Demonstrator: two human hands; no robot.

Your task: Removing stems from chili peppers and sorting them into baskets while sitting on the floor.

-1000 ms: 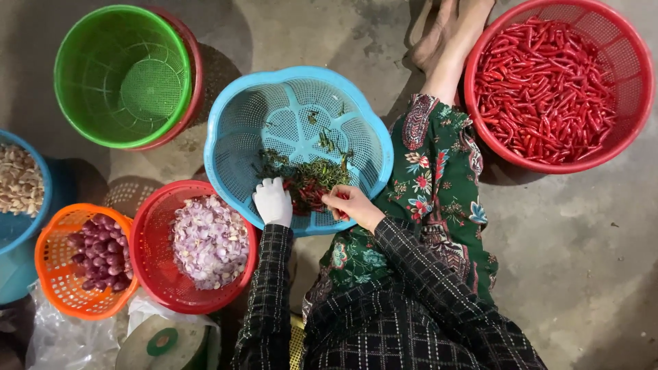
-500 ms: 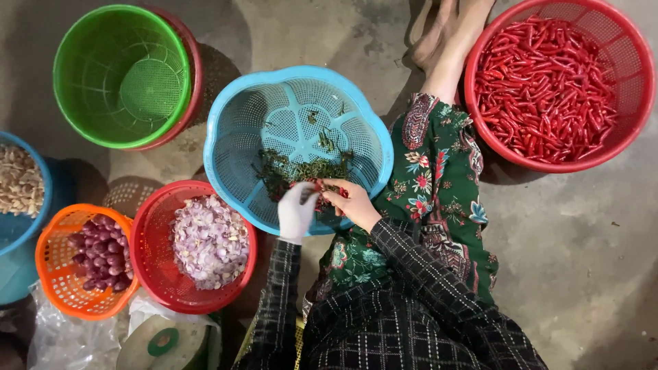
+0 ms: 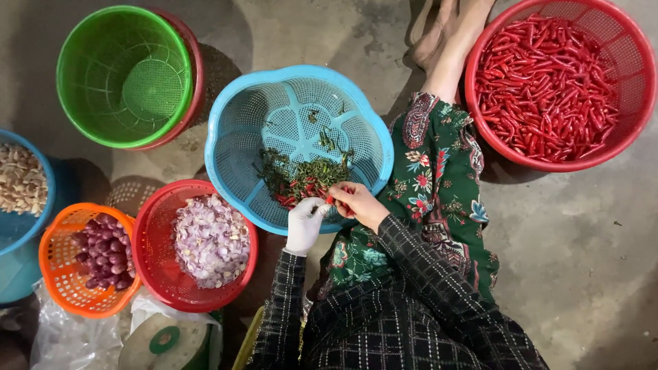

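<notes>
The left hand (image 3: 305,223), in a white glove, and the bare right hand (image 3: 356,204) meet over the near rim of the blue basket (image 3: 236,103), fingers pinched narrow on a small red chilli (image 3: 331,199) held between them. Which hand has the stem and which the pod is too small to tell. Just ahead of the hands, inside the basket, lies a heap of green stems and scraps (image 3: 305,179) with a few red bits in it. Well off to the right hand's side sits a red basket (image 3: 641,75) full of red chillies (image 3: 545,85). To the left hand's side stands a red basket of peeled shallots (image 3: 211,240), and beyond it an orange basket of unpeeled purple shallots (image 3: 101,245).

Judging by the grip, the stem seems to be coming off. It would go best pinched right at the cap, with a short twist, the hands kept above the basket so scraps drop inside.
</notes>
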